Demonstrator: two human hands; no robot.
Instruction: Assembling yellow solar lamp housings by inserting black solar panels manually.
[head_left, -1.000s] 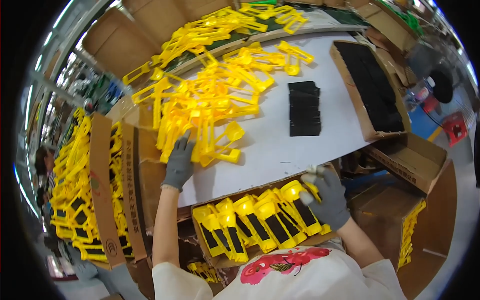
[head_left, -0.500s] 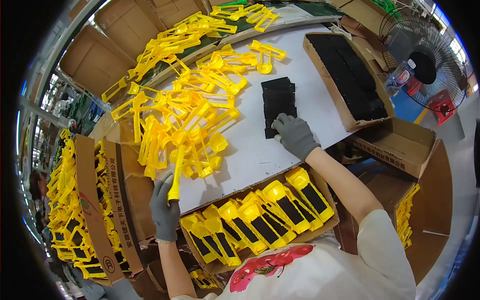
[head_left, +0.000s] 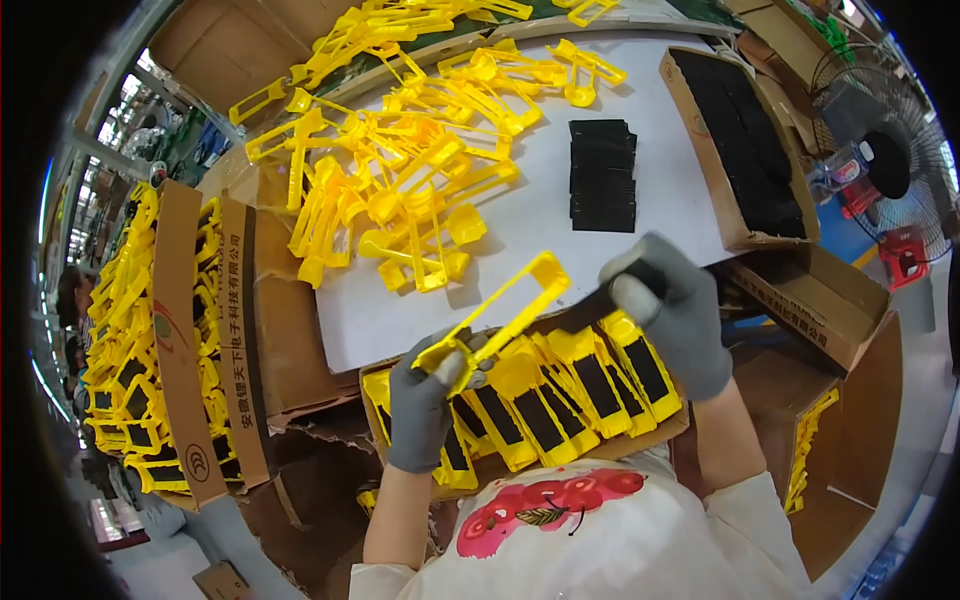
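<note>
My left hand [head_left: 425,400], in a grey glove, grips a yellow plastic frame part [head_left: 500,315] by its lower end; the frame slants up to the right above the table's near edge. My right hand [head_left: 675,305], also gloved, holds a thin black pad [head_left: 590,305] close to the frame's upper end. Below both hands a cardboard box [head_left: 650,432] holds a row of yellow parts with black pads [head_left: 560,395] on them. A heap of loose yellow frames [head_left: 400,170] covers the left of the white table [head_left: 530,225], and a stack of black pads [head_left: 602,175] lies to its right.
An open carton of black pads [head_left: 745,140] stands at the table's right edge. Cartons full of finished yellow parts [head_left: 130,340] line my left side. More cardboard boxes [head_left: 820,300] sit low on the right, with a fan [head_left: 885,165] beyond.
My left hand lifted a yellow frame off the heap and brought it in over the box. My right hand came back from the black stack with a pad.
</note>
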